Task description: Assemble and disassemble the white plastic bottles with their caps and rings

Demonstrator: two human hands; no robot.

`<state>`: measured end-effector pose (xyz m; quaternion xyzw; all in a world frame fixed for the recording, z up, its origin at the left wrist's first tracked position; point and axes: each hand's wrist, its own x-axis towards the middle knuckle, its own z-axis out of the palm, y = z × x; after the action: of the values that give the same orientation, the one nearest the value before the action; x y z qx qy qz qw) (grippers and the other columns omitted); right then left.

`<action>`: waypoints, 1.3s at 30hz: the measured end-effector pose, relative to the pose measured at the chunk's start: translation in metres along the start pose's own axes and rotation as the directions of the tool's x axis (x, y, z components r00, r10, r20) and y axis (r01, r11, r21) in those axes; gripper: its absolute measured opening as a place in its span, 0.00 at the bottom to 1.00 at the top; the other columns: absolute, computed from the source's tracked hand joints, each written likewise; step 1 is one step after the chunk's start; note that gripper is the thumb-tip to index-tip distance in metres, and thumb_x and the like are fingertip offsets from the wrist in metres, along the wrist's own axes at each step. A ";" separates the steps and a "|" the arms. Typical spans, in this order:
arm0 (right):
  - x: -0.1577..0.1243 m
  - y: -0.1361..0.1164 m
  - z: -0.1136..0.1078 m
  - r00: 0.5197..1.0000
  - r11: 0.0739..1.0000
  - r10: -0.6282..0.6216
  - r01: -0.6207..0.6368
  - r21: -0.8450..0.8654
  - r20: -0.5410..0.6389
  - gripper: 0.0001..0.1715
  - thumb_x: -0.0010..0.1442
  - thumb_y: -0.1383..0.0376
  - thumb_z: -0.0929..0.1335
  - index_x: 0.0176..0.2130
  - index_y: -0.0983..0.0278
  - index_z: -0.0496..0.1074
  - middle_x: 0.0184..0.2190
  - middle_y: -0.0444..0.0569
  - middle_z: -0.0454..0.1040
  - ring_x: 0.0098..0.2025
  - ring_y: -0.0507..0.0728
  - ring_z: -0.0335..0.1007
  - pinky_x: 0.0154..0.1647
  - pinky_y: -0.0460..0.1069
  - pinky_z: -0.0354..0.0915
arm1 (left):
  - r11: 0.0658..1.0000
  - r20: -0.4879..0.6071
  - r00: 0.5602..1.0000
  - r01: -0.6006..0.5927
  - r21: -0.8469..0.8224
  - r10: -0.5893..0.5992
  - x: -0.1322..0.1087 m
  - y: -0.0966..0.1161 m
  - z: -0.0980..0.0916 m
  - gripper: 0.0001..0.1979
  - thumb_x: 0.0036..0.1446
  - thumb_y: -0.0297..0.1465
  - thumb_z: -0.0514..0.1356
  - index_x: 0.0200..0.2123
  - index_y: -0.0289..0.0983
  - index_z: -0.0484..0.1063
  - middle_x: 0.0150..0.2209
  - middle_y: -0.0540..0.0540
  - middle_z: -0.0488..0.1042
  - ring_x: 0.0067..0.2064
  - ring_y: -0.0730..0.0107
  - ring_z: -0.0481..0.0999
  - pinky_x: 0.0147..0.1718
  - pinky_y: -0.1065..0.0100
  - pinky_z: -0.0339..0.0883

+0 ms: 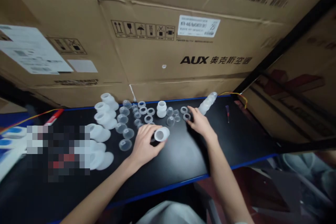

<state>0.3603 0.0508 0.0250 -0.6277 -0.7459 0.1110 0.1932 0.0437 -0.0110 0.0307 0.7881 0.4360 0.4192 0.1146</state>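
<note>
Near the middle of the black table, my left hand (145, 143) is wrapped round a white translucent plastic bottle (162, 134), its open mouth tilted toward me. Farther right, my right hand (199, 122) has thumb and fingertips about a clear plastic ring (186, 117); a second ring (183, 110) lies just behind it. Between the hands stands another white bottle (161, 110), upright, with small clear domed caps (170, 121) beside it. Several more rings (148, 119) and clear domed lids (125, 144) lie behind and left of my left hand.
White bottles (106, 122) lie in a row on the left, beside a blurred-out patch. A stack of translucent pieces (208, 103) leans at the back right, near a small screwdriver (227, 113). A red marker (54, 117) lies back left. A large cardboard box (152, 56) walls off the back.
</note>
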 end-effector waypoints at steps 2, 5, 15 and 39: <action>-0.001 -0.003 -0.003 0.995 0.996 -0.053 0.058 0.061 -0.079 0.36 0.68 0.62 0.72 0.71 0.56 0.65 0.62 0.56 0.72 0.51 0.63 0.79 0.47 0.56 0.76 | 0.995 -0.036 0.999 0.008 0.095 -0.005 0.009 -0.003 0.002 0.23 0.63 0.33 0.69 0.59 0.40 0.73 0.51 0.42 0.82 0.53 0.52 0.80 0.58 0.51 0.67; 0.001 -0.003 -0.011 0.898 0.986 -0.105 0.151 0.076 -0.426 0.19 0.73 0.60 0.68 0.60 0.56 0.75 0.55 0.55 0.75 0.51 0.63 0.77 0.53 0.57 0.74 | 0.978 -0.012 1.000 0.004 0.209 -0.001 0.023 -0.005 0.004 0.19 0.63 0.33 0.68 0.56 0.41 0.75 0.52 0.43 0.84 0.54 0.51 0.81 0.63 0.48 0.63; 0.015 0.028 -0.004 0.586 0.976 0.215 -0.146 0.159 -0.781 0.40 0.62 0.48 0.74 0.64 0.67 0.68 0.60 0.67 0.65 0.62 0.74 0.65 0.65 0.69 0.65 | 0.920 0.124 0.974 0.130 0.370 -0.188 0.044 -0.020 0.019 0.24 0.62 0.38 0.71 0.58 0.38 0.75 0.50 0.37 0.85 0.54 0.45 0.83 0.64 0.45 0.63; -0.024 -0.093 0.003 0.892 0.527 -0.410 0.400 0.749 -0.188 0.24 0.63 0.49 0.80 0.51 0.60 0.83 0.43 0.52 0.79 0.44 0.60 0.76 0.48 0.56 0.73 | 0.893 0.124 0.969 0.247 -0.376 -0.215 -0.012 0.023 0.037 0.17 0.58 0.39 0.71 0.46 0.37 0.77 0.36 0.46 0.83 0.33 0.66 0.82 0.36 0.66 0.76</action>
<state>0.2792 0.0098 0.0566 -0.2925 -0.7509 0.3745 0.4586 0.0824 -0.0267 0.0134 0.7080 0.4298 0.4495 0.3347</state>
